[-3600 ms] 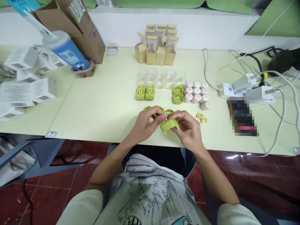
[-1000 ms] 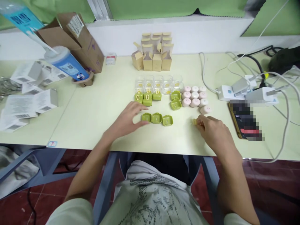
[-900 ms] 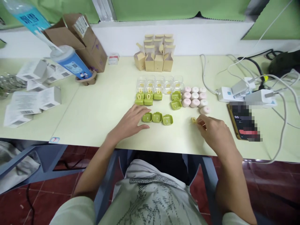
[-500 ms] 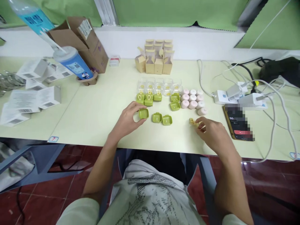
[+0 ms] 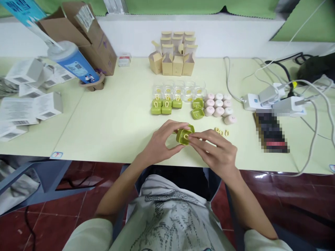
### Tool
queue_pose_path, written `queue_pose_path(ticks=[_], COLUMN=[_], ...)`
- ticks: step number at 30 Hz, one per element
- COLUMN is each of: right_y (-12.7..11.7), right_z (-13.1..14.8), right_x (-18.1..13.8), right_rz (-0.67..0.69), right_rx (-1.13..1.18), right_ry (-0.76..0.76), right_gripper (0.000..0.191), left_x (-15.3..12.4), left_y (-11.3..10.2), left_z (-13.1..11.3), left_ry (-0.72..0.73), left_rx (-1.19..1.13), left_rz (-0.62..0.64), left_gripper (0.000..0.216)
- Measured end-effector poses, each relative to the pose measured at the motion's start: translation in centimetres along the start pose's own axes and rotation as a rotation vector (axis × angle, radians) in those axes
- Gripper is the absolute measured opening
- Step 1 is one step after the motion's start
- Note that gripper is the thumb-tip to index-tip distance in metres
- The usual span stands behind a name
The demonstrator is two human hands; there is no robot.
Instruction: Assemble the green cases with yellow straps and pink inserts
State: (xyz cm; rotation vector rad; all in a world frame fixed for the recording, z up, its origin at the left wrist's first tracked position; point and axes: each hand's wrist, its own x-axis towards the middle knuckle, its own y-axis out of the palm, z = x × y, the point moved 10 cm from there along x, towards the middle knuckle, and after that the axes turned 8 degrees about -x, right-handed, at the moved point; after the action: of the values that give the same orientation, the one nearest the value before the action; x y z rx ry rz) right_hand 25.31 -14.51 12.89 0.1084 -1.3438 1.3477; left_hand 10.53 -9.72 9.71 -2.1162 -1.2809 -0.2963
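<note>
My left hand (image 5: 162,141) grips a small green case half (image 5: 182,136) just above the table's front edge. A yellow horseshoe-shaped clip sits in that case. The fingers of my right hand (image 5: 216,151) press on it from the right. Another green case half (image 5: 190,128) peeks out just behind it. A few loose yellow clips (image 5: 221,132) lie on the table to the right of my hands. Further back, green cases with clips (image 5: 164,105) stand in a cluster, and two open green cases (image 5: 198,108) sit to their right.
Pink rounded lids (image 5: 220,108), clear cups (image 5: 179,90) and tan cartons (image 5: 174,55) stand behind. A phone (image 5: 270,129), power strip (image 5: 277,101) and cables lie right. A tilted blue bottle (image 5: 74,62), cardboard box (image 5: 86,33) and leaflets (image 5: 28,104) are left.
My left hand picked a green case off the table and brought it toward me. My right hand left the yellow clips and came to the case, where a clip now sits.
</note>
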Motion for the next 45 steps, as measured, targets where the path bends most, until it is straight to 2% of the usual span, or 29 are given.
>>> queue_pose_path(ticks=[5,13,20,26,31,37,45], right_y=[0.7,1.2,1.4,0.6,0.6,0.0,0.2], right_z=[1.0,3.5,2.9,2.0,2.5,2.6,4.2], right_x=[-0.7,-0.5,-0.3,-0.4,-0.7,-0.4,-1.0], right_rz=[0.051,0.111,0.169,0.095,0.075,0.030,0.072], right_rx=[-0.231,-0.440,-0.253,-0.236,-0.249,-0.239,-0.340], right_ry=[-0.131,-0.306,-0.256,-0.169,-0.218,-0.197,-0.296], right_gripper=[0.032,0.015,0.013,0.017,0.019,0.016,0.023], left_x=[0.0,0.0,-0.4,-0.2,0.0,-0.3,-0.7], left_y=[0.2,0.2,0.7,0.4,0.1,0.0,0.0], left_z=[-0.6,-0.9,-0.5,-0.5,-0.8,-1.5,-2.0], left_ry=[0.030,0.025,0.021,0.037,0.045,0.067,0.076], left_rx=[0.011,0.117,0.129,0.157,0.136,0.171,0.197], left_rz=[0.000,0.019,0.071,0.052,0.019,-0.009,-0.005], left_gripper=[0.062,0.067,0.067,0.065,0.065,0.066,0.067])
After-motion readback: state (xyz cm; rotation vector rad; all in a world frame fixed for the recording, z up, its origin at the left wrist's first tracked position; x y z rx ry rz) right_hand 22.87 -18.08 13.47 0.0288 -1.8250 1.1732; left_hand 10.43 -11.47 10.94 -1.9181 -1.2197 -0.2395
